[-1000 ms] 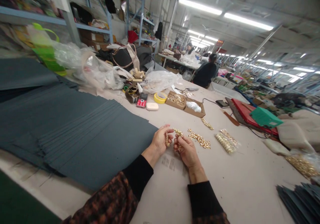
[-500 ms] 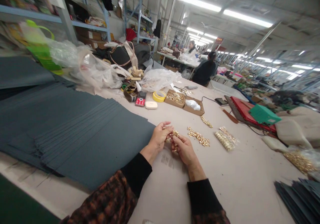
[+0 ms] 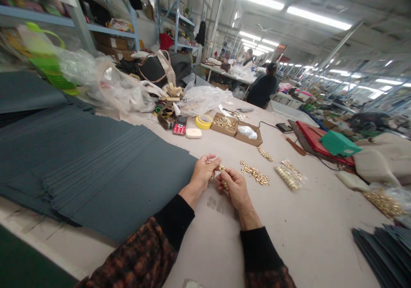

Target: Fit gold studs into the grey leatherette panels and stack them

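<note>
Small gold-coloured metal pieces show between my two hands, above the pale table. My left hand is closed, pinching some of them with thumb and fingertips. Close beside it, my right hand is closed too, with more gold-coloured pieces under its curled fingers. Whether the pieces are linked or loose I cannot tell. Right of my hands lies a loose pile of gold-coloured fittings, with a short row of similar pieces behind it. Two small clear bags of gold-coloured pieces lie farther right.
Overlapping dark grey sheets cover the left side. Behind my hands stand two cardboard trays, yellow tape, a red phone and a cream case. A green box is at right. A person sits beyond.
My hands stay close together, still pinching the gold-coloured pieces, with a small shift of the fingers. The whole view has moved slightly; the things on the table lie as before.
</note>
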A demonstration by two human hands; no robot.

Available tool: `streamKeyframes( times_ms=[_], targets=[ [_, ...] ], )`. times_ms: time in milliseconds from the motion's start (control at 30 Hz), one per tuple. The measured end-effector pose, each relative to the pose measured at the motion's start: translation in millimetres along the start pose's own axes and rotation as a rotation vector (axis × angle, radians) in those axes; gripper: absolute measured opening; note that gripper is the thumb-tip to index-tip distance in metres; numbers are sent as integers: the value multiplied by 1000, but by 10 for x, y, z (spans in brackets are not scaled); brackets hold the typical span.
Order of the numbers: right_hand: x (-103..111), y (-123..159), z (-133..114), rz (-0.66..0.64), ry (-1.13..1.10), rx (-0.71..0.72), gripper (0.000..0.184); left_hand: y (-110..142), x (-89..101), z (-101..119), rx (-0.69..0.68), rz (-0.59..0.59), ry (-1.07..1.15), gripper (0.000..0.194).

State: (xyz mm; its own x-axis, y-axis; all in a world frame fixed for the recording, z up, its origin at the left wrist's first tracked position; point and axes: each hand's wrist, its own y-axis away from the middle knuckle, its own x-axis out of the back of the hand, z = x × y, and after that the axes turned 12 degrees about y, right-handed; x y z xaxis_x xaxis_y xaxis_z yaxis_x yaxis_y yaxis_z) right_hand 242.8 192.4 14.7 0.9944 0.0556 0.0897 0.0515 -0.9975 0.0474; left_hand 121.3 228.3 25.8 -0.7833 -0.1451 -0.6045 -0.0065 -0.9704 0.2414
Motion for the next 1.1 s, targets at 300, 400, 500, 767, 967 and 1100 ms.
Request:
streamKeyframes(
  times_ms=[300, 400, 500, 767, 967, 1100],
  targets=[
    [57, -43, 59, 112, 76, 39, 38, 68, -4, 21, -28, -101, 4, 57],
    [67, -39, 43, 149, 138, 78, 36, 88, -12, 28, -56, -90, -40, 64],
    [70, -26, 16, 153, 194, 103, 35, 82, -13, 18, -98, -72, -90, 62],
    [89, -28, 22, 104, 79, 7, 38, 66, -11, -18, -201, -121, -238, 67],
    [81, -56, 48, 165, 83, -28, 43, 85, 2, -63, -276, -137, -397, 68],
    [81, -61, 67, 163, 51, -26, 43, 87, 16, -98, -299, -101, -511, 64]
  ],
)
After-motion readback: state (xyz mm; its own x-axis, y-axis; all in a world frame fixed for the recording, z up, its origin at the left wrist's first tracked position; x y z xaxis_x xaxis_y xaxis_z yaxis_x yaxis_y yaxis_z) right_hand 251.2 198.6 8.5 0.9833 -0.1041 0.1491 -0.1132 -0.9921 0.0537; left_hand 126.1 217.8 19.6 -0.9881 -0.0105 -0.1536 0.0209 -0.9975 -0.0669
